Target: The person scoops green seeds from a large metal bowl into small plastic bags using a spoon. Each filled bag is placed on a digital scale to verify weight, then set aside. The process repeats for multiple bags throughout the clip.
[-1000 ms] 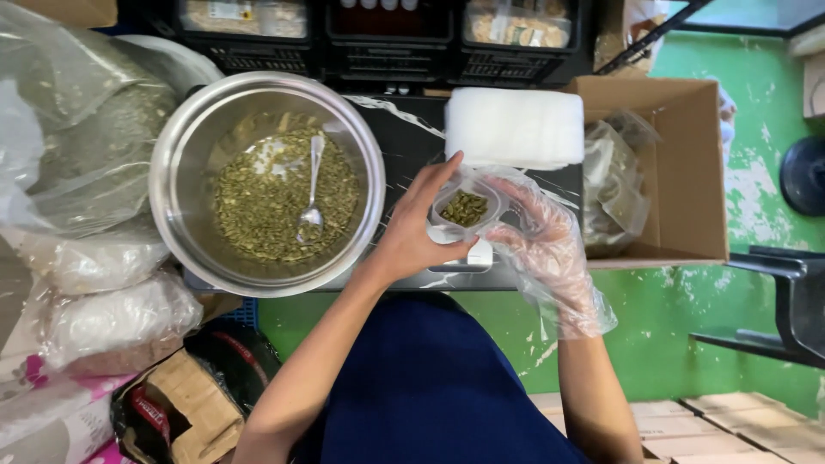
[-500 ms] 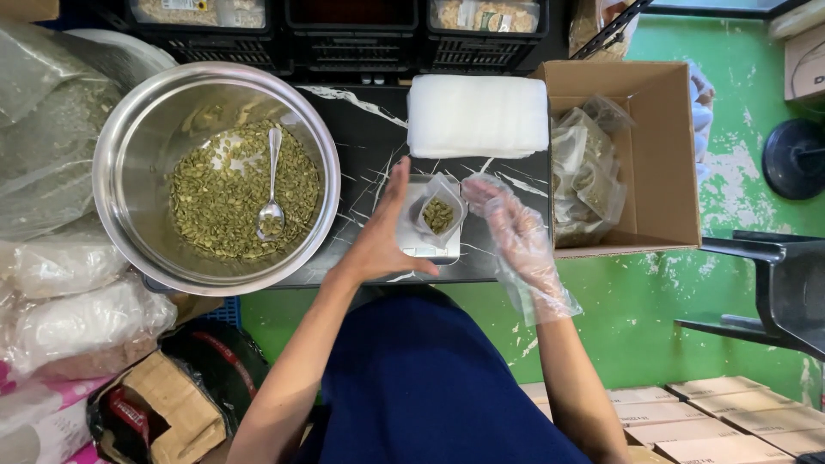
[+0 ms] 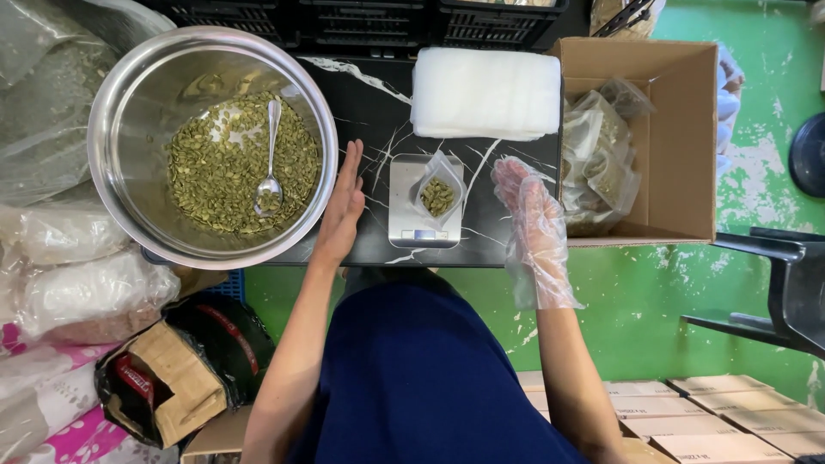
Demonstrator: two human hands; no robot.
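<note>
Head view:
Left hand (image 3: 344, 202): bare, flat and open, fingers together, holding nothing, between bowl and scale.
Right hand (image 3: 526, 199): in a clear glove, fingers loosely spread, empty, just right of the scale.
Pouch (image 3: 437, 194): small clear bag with green seeds, on the scale (image 3: 424, 202), free of both hands.
Bowl (image 3: 213, 146): steel, seeds and a spoon (image 3: 271, 163) inside.
Tabletop (image 3: 378, 112): black marble; white stack (image 3: 486, 92) behind the scale.
Box (image 3: 675, 146): cardboard, filled pouches inside.
</note>
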